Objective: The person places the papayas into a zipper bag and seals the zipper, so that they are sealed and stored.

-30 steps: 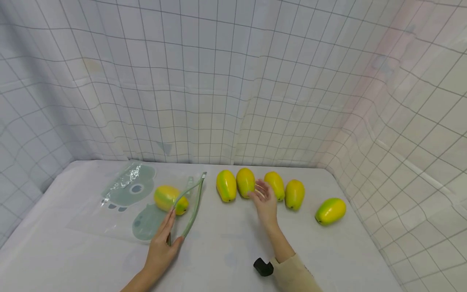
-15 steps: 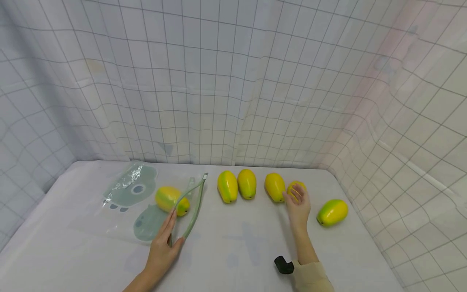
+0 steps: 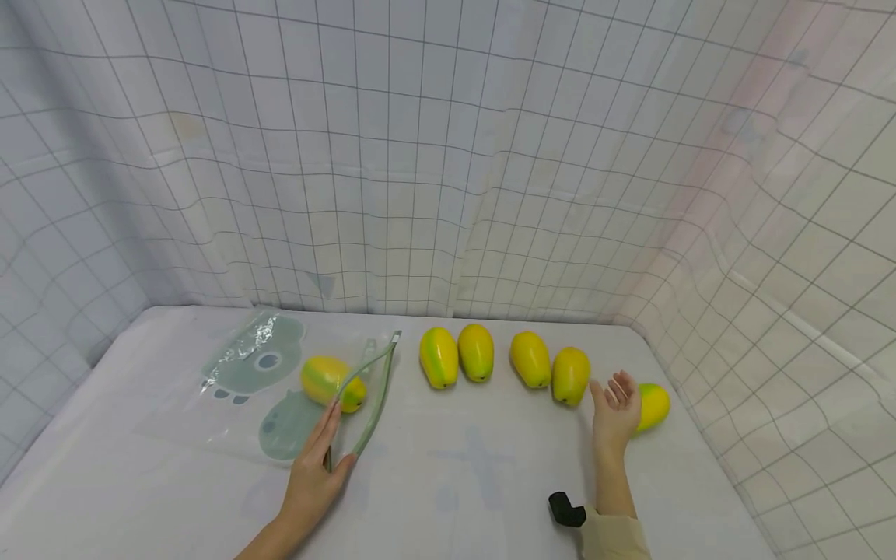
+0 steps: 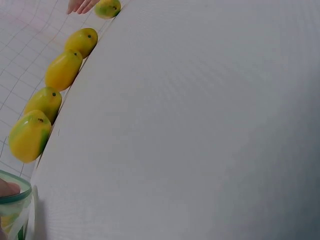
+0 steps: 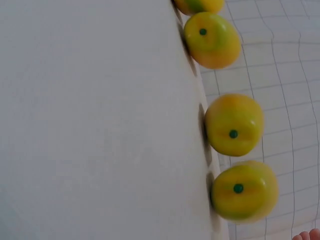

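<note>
A clear bag (image 3: 378, 393) with grey-green cartoon animal prints and a green rim lies at left, its mouth gaping toward the right. My left hand (image 3: 308, 482) rests at the mouth, straight fingers on one rim and thumb by the other. Inside lies a yellow-green fruit (image 3: 322, 377), papaya-like in shape. My right hand (image 3: 616, 412) hovers at the far right with fingers loosely bent and nothing in it. It partly covers the rightmost fruit (image 3: 654, 406). Just left of it lies another fruit (image 3: 571, 376). In the right wrist view only fingertips (image 5: 314, 234) show.
Further left in the row lie more such fruits, one (image 3: 530, 359) beside the hand's neighbour and a pair (image 3: 439, 358) nearer the bag. Gridded white curtains (image 3: 420, 194) stand behind and at both sides of the white table (image 3: 448, 498). A black device (image 3: 565, 509) sits at the right wrist.
My right hand has moved rightward, past the row of fruits, to the rightmost one. The left hand, the bag and the fruits stay in place.
</note>
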`<state>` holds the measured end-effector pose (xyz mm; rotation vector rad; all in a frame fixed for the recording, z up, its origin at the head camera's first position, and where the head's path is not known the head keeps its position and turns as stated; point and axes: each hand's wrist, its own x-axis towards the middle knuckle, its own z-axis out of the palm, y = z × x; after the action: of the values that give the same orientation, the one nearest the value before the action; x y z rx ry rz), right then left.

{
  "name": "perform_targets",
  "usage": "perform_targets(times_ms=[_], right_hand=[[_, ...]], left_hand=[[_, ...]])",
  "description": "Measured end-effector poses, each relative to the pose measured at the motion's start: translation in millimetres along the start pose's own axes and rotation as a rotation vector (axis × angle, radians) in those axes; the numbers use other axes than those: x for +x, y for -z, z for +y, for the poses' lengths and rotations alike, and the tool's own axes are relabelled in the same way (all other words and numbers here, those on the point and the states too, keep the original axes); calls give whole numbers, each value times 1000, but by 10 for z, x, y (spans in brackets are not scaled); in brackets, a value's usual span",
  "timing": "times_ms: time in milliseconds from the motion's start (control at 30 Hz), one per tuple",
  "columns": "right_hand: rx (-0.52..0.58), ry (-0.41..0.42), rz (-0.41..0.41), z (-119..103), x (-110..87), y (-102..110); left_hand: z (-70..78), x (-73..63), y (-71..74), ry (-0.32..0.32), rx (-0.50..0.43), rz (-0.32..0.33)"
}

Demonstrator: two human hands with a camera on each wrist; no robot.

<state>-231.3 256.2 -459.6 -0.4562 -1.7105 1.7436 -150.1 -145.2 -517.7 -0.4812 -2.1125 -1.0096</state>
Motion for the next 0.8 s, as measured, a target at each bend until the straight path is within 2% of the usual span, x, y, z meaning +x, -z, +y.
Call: perform_targets(times_ms=[233,467,800], right_hand=[[-40,1,90,77,66,222],[-51,32,234,158,109,351],[-110,-103,259,174,108,410]], left_hand=[[-3,0,0,-5,0,6],[-7,6,-1,-20,1,13],[-22,2,-6,-26,2,8]])
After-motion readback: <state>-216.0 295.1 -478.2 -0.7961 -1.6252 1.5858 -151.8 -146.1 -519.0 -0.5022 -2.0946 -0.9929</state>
